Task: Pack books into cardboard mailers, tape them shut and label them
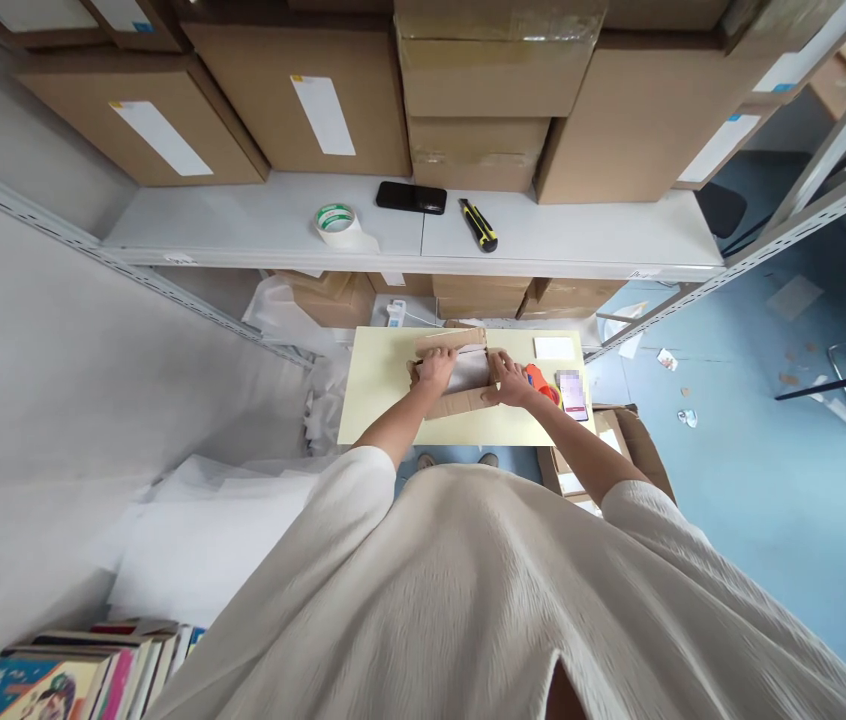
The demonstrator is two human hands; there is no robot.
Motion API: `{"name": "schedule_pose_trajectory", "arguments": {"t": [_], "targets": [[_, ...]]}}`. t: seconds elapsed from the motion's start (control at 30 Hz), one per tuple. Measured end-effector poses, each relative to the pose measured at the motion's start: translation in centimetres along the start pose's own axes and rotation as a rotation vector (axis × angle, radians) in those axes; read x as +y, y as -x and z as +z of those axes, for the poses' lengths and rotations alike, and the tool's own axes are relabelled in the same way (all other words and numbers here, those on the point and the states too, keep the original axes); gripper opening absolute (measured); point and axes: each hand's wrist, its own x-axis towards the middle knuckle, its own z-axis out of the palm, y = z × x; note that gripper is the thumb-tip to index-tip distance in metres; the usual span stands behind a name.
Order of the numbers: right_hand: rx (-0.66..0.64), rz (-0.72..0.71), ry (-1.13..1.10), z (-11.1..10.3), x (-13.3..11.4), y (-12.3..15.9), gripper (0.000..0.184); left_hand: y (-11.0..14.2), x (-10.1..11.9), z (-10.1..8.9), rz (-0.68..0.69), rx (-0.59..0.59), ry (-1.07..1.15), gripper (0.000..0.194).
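Observation:
On a pale yellow table [378, 400] lies a small cardboard box [459, 403] with its long flaps folded outward. Something flat and pale grey-white [471, 370] fills it; its kind I cannot make out. My left hand [436, 370] grips the box's left end, fingers bent over the edge. At the opposite end my right hand [509, 382] holds the cardboard, thumb on the near side and fingers over the far side. Just right of that hand sits an orange-red tape dispenser [541, 382]. A phone with a lit screen [572, 395] lies beside it.
A white card or label stack [553, 348] lies at the table's back right. The shelf [243, 222] above bears a tape roll [336, 222], a black phone [411, 197] and a utility knife [478, 226]. An open carton [633, 440] stands below right; books [93, 670] lie lower left.

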Motion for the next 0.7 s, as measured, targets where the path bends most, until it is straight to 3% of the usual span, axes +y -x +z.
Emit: {"name": "schedule_pose_trajectory", "arguments": {"t": [0.2,0.37,0.5,0.63,0.7], "targets": [[0.002,0.017,-0.004,0.0,-0.1,0.1,0.141,2.0,-0.7,-0.3,-0.099,-0.072,-0.24,0.064],[0.027,-0.03,0.014,0.3,-0.1,0.2,0.139,4.5,-1.9,1.0,-0.057,-0.103,-0.192,0.076],[0.045,-0.027,0.022,0.0,-0.5,0.5,0.137,4.5,-1.3,1.5,-0.094,-0.146,-0.163,0.079],[0.093,-0.024,0.023,-0.5,-1.1,1.2,0.134,5.4,-0.2,0.8,-0.058,-0.122,-0.116,0.066],[0.17,-0.027,0.002,-0.5,-1.2,1.6,0.131,6.7,-0.1,0.2,-0.009,-0.047,-0.064,0.054]]}}
